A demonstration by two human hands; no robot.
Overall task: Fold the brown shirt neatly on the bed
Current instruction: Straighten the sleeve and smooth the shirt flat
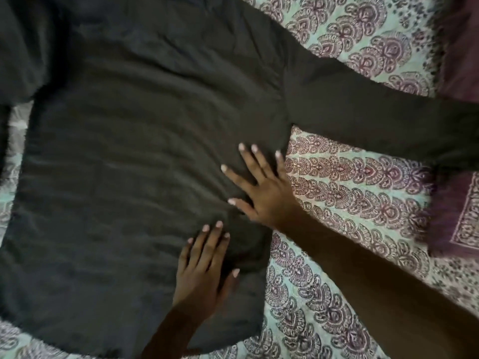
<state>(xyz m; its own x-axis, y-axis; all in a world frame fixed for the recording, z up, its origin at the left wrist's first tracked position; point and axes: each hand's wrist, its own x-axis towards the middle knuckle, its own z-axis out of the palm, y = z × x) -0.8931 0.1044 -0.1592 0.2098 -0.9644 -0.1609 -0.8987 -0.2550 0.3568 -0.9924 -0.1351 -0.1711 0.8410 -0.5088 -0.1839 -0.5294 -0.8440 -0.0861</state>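
Note:
The dark brown shirt (124,156) lies spread flat on the bed and fills most of the view. One long sleeve (368,117) stretches out to the right. My right hand (259,187) presses flat on the shirt's body near its right side seam, fingers spread and straight. Just below it, my left hand (204,265) also lies flat on the fabric with straight fingers, close to the same edge. Soft wrinkles run across the cloth between and left of both hands. The shirt's upper left part runs out of view.
The bed is covered by a pale green sheet with a purple paisley print (350,203). A maroon patterned cloth or pillow (456,216) lies at the right edge, with another dark maroon piece (461,47) at the top right.

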